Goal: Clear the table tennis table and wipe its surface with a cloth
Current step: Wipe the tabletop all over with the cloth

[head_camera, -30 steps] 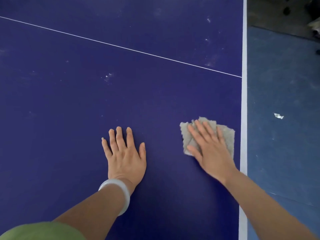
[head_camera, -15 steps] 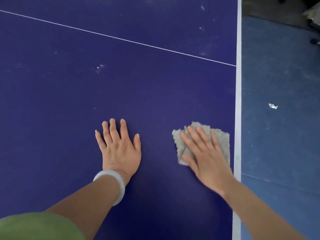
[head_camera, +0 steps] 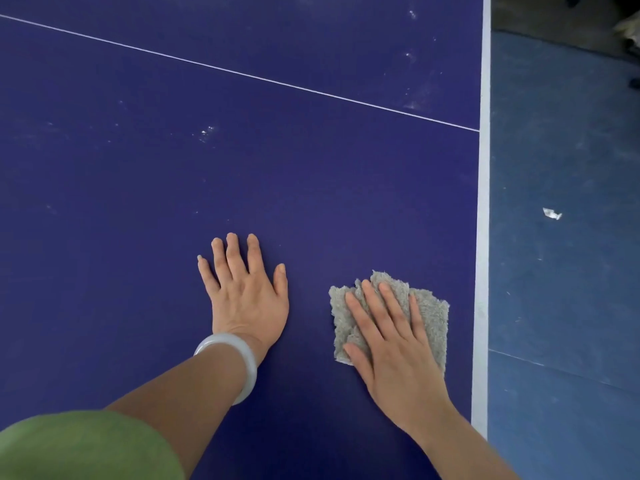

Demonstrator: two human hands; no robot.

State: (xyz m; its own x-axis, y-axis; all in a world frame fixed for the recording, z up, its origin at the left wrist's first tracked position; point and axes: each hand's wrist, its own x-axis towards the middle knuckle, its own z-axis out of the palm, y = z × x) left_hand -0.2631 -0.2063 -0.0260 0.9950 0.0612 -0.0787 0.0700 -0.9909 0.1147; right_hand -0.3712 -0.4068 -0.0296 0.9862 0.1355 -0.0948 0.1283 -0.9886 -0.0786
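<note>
You seem to be in a sports or games room. Before you is a table tennis table (head_camera: 242,174) with a dark blue top, a white border (head_camera: 483,202) and a thin white line (head_camera: 242,74). Beside it is a blue floor (head_camera: 561,299) with a small white scrap (head_camera: 551,213).

The cloth (head_camera: 430,315) is grey, fuzzy and roughly square, rumpled along its left edge. It lies flat on the table (head_camera: 166,209) under the straight fingers of the right hand (head_camera: 398,351), sticking out past the fingertips and to their right. The table is dark blue, with a white edge band just right of that hand, a thin white line well beyond both hands, and pale smudges beyond the left hand (head_camera: 247,301).
</note>
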